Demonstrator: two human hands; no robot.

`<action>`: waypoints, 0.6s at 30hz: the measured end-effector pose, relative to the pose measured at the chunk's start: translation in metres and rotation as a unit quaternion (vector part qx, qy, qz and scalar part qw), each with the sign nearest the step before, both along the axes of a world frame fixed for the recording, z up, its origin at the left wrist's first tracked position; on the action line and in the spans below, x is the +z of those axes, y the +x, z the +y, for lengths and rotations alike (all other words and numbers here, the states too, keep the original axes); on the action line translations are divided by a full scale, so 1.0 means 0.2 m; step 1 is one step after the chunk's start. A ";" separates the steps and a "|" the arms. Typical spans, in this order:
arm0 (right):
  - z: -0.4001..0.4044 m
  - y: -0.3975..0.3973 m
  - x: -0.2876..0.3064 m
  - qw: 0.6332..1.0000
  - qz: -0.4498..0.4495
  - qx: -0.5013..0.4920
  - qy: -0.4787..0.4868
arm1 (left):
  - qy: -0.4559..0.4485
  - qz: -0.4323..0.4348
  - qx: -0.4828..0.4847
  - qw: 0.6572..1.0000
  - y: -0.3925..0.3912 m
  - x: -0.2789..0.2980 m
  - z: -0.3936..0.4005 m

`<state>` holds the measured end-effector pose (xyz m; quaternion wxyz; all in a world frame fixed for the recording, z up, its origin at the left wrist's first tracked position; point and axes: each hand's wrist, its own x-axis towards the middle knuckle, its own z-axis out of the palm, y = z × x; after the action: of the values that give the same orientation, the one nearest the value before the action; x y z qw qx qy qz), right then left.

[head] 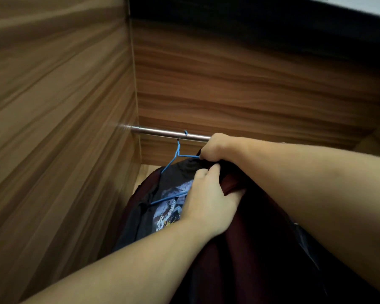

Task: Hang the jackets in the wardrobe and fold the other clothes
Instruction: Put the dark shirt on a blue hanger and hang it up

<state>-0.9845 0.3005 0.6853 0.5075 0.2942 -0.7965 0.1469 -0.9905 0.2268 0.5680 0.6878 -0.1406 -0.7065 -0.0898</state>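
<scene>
Blue wire hanger [177, 155] hooks over the steel rail [162, 133] at frame centre, while the right hand [215, 148] and left hand [208, 200] both pinch the dark maroon jacket [246, 249] collar, apparently to seat it on the hanger.

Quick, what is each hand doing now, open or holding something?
Left hand: holding the dark red jacket, fingers curled on its fabric.
Right hand: gripping the jacket's top near the blue hanger.
</scene>
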 end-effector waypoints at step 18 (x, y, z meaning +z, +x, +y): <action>0.17 0.15 -0.06 0.951 -0.074 0.256 -0.157 | 0.089 0.010 -0.115 0.989 0.22 0.16 -0.02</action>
<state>-0.9543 0.3355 0.6730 0.4318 0.3935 -0.6966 0.4166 -0.9467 0.2230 0.6003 0.6898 -0.1594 -0.6679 -0.2294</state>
